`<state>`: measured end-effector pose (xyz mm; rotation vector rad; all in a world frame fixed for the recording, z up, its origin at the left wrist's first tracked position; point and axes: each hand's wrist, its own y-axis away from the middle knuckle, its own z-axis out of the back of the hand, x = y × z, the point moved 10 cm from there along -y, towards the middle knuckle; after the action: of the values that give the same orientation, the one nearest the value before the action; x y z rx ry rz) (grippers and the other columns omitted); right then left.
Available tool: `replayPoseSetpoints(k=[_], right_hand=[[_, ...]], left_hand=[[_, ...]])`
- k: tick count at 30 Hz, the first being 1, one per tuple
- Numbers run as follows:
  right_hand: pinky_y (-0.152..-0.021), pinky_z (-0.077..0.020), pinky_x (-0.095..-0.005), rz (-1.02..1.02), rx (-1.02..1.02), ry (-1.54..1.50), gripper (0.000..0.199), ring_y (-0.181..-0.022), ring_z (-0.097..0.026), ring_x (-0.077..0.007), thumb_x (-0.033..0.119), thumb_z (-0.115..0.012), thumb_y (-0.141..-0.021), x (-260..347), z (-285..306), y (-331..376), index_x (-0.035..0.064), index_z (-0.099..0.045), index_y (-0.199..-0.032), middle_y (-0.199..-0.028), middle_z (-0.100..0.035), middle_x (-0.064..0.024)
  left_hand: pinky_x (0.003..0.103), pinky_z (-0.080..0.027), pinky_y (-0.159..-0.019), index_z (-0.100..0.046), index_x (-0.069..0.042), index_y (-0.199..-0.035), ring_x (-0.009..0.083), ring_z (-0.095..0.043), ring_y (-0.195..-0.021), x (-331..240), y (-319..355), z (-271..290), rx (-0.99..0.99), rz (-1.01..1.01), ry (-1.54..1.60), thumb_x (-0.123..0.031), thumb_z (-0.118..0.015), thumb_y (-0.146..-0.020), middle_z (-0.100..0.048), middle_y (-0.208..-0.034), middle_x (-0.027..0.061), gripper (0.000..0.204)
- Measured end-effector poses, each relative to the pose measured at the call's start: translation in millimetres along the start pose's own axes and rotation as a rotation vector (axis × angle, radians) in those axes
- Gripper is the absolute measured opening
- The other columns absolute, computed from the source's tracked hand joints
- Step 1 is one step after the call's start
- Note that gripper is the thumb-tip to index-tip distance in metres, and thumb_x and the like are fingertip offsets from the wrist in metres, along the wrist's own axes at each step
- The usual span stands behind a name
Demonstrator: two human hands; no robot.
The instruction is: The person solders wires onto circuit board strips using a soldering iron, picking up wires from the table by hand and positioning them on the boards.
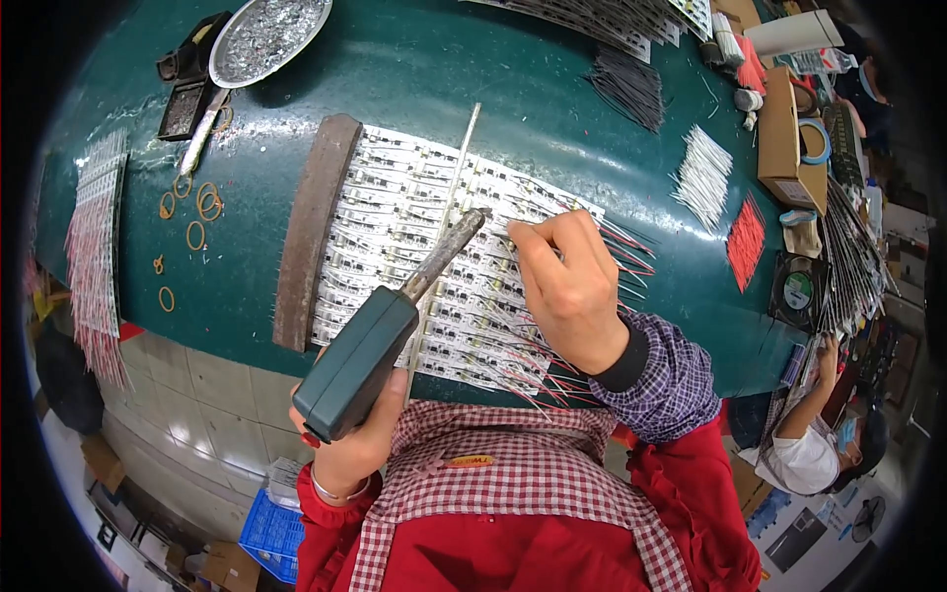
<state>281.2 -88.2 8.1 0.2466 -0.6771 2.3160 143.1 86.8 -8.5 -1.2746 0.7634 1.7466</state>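
Observation:
My left hand (357, 452) is wrapped round the grip of a dark green soldering gun (357, 363). Its metal tip points up and right, over a white panel of small circuit boards (380, 232) covered in rows of dark parts. Just right of the tip, my right hand (572, 286) is pinched low over the panel; whatever its fingertips hold is too small to make out. Red and black wires (631, 259) stick out from the panel's right side, partly hidden under that hand. A thin pale strip (462, 168) crosses the panel, and a brown bar (316, 237) lies along its left edge.
Far left, a metal dish of solder scraps (266, 44) stands near rubber bands (208, 201) and a wired board stack (97, 237). Rightward lie black (626, 89), white (703, 178) and red wire bundles (747, 242), then a cardboard box (789, 148). A co-worker (814, 449) sits at right.

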Motion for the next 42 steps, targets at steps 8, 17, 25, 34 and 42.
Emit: replayPoseSetpoints(k=[8, 17, 25, 34, 42], right_hand=[[-0.06, -0.0436, -0.0351, -0.039, 0.001, -0.094, 0.031, -0.071, -0.052, -0.0241, -0.013, -0.069, -0.07, -3.3, 0.3, -0.6, -0.0004, -0.068, -0.098, -0.077, -0.049, -0.0083], [-0.059, -0.0426, -0.0345, -0.029, -0.007, -0.115, 0.031, -0.069, -0.052, -0.0237, -0.012, -0.07, -0.07, -4.6, 1.0, -1.3, 0.0003, -0.068, -0.098, -0.075, -0.048, -0.0081], [-0.059, -0.0444, -0.0346, -0.024, 0.008, -0.097, 0.032, -0.072, -0.053, -0.024, -0.01, -0.068, -0.068, -5.9, 0.0, 0.5, -0.001, -0.067, -0.099, -0.078, -0.05, -0.0087], [-0.059, -0.043, -0.035, -0.041, -0.005, -0.117, 0.031, -0.07, -0.052, -0.0241, -0.012, -0.071, -0.07, -6.4, 0.1, -1.7, 0.0003, -0.069, -0.098, -0.075, -0.049, -0.0083], [-0.059, -0.0432, -0.0349, -0.033, -0.011, -0.11, 0.03, -0.07, -0.053, -0.0241, -0.012, -0.071, -0.07, -6.0, 0.8, 0.0, -0.0002, -0.069, -0.097, -0.075, -0.049, -0.0083]], left_hand=[[0.027, -0.05, -0.058, -0.069, 0.007, -0.095, 0.0161, -0.064, -0.067, -0.3, -7.7, -12.6, 0.099, 0.021, 0.052, 0.005, -0.073, -0.076, -0.068, -0.086, 0.0123, 0.02], [0.027, -0.049, -0.059, -0.069, 0.007, -0.094, 0.0167, -0.065, -0.069, -5.6, -10.9, -14.8, 0.128, 0.013, 0.022, 0.005, -0.072, -0.078, -0.068, -0.087, 0.013, 0.017], [0.028, -0.051, -0.06, -0.069, 0.006, -0.094, 0.0184, -0.066, -0.068, -6.9, -9.6, -12.0, 0.124, -0.013, -0.028, 0.005, -0.072, -0.076, -0.068, -0.086, 0.0133, 0.018], [0.028, -0.051, -0.06, -0.07, 0.007, -0.094, 0.0176, -0.066, -0.069, -7.4, -12.7, -16.0, 0.132, -0.006, -0.027, 0.005, -0.072, -0.075, -0.068, -0.085, 0.0133, 0.019], [0.028, -0.05, -0.058, -0.069, 0.007, -0.097, 0.017, -0.065, -0.066, 7.2, -1.7, -5.5, 0.049, 0.078, 0.035, -0.001, -0.076, -0.076, -0.068, -0.085, 0.0128, 0.024]])
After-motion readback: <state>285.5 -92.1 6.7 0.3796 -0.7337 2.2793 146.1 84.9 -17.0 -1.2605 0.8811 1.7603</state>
